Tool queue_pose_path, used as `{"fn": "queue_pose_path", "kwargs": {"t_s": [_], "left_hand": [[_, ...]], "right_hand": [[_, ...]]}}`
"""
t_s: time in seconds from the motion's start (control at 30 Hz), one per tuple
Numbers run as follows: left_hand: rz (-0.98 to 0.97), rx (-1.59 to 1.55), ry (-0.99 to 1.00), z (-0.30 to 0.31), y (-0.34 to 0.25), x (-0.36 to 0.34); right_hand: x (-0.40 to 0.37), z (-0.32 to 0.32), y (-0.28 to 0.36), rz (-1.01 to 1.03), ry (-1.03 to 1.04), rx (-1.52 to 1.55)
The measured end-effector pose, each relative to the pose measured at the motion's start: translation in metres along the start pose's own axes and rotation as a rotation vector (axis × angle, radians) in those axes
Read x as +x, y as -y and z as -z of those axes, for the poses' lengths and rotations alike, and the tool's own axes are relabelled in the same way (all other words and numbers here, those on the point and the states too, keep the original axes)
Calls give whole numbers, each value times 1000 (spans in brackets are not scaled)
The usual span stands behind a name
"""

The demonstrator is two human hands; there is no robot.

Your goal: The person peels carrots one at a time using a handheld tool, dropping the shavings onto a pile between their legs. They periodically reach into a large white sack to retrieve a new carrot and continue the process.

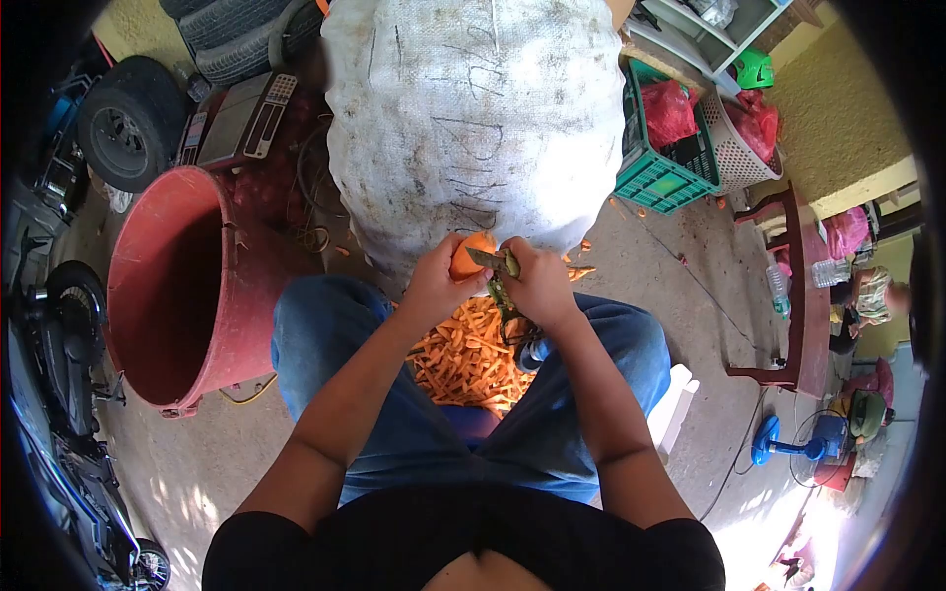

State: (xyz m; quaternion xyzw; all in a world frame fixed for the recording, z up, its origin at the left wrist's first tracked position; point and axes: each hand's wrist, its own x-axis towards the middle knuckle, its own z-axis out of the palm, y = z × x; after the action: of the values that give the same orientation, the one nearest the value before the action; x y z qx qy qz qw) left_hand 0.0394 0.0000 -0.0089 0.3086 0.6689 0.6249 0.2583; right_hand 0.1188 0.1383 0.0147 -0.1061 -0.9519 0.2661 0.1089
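My left hand (pixel 439 281) is closed around a thick piece of carrot (pixel 470 258), held up in front of a large white sack. My right hand (pixel 537 281) grips a knife (pixel 485 259) whose dark blade lies across the carrot, pointing left. Something green and patterned is wrapped around the knife's handle, partly hidden by my fingers. Beneath both hands, between my knees, lies a heap of cut orange carrot sticks (pixel 468 360). Whatever holds the heap is mostly hidden, though a dark blue edge (pixel 475 422) shows at its near side.
The bulging white sack (pixel 473 118) stands directly ahead. On the left are a big red tub (pixel 261 256), a scale (pixel 236 118), tyres (pixel 128 123) and a motorcycle (pixel 74 374). To the right stand a green crate (pixel 665 177), a wooden bench (pixel 813 295) and a blue fan (pixel 767 440).
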Motion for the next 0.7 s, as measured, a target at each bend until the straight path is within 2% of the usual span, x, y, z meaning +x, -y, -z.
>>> {"fn": "queue_pose_path", "kwargs": {"t_s": [0.17,0.3,0.4,0.47,0.6,0.67,0.7], "left_hand": [[-14,133,-30,-2,-18,-2],[-22,12,-19,-2,-7,-2],[-19,91,-16,-2,-12,-3],[-60,304,-56,-1,-14,-3],[-74,284,-50,0,-17,-4],[-29,136,82,3,-10,-2],[-18,132,86,3,-10,-7]], "right_hand": [[0,-3,3,7,-23,31],[-1,-2,5,3,-23,48],[-1,-4,3,-6,-30,48],[-1,-5,2,-13,-35,44],[-2,-5,1,-4,-12,63],[-1,-4,1,6,-8,78],[-7,-3,5,4,0,85]]}}
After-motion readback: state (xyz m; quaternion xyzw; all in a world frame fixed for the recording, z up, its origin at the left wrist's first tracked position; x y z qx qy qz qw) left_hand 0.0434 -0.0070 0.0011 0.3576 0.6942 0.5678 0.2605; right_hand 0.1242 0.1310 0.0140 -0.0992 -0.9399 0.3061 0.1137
